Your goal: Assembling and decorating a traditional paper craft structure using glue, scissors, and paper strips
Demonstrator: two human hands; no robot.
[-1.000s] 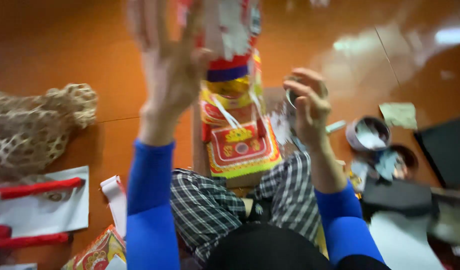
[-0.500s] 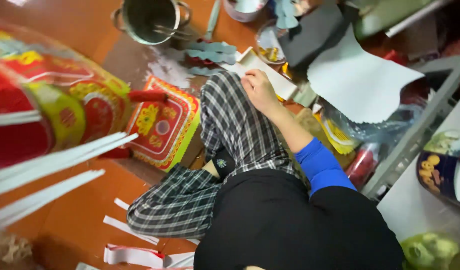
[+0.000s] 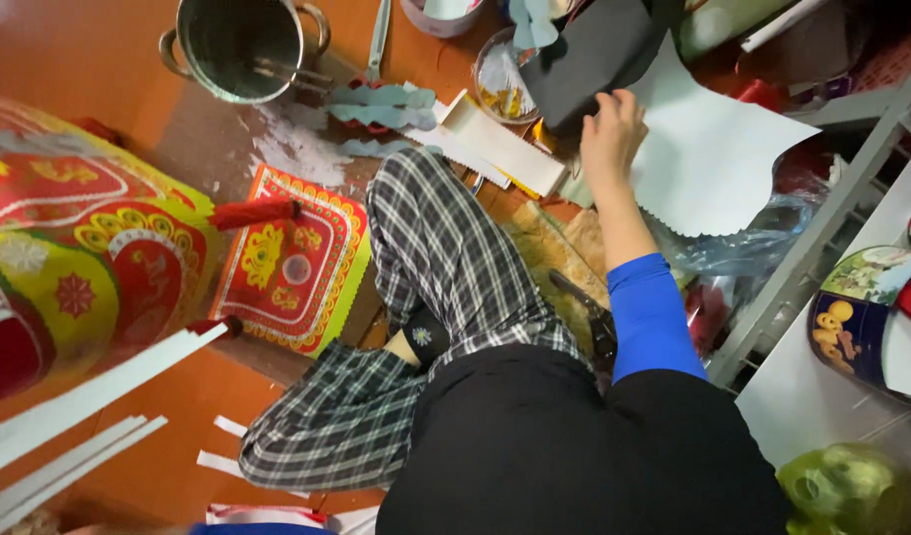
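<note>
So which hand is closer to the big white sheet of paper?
Right. The right hand rests at the left edge of the white sheet, touching it beside the black card. The left hand is out of view, past the frame's lower left.

Warm, even indoor light gives soft shadows and a faint sheen on the floor point(image 3: 99, 109), while the near left edge blurs.

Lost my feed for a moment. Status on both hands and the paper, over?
Right hand open, fingers on the white paper sheet beside the black card. Left hand not in view. Scissors by the right forearm, nothing blocking.
</note>
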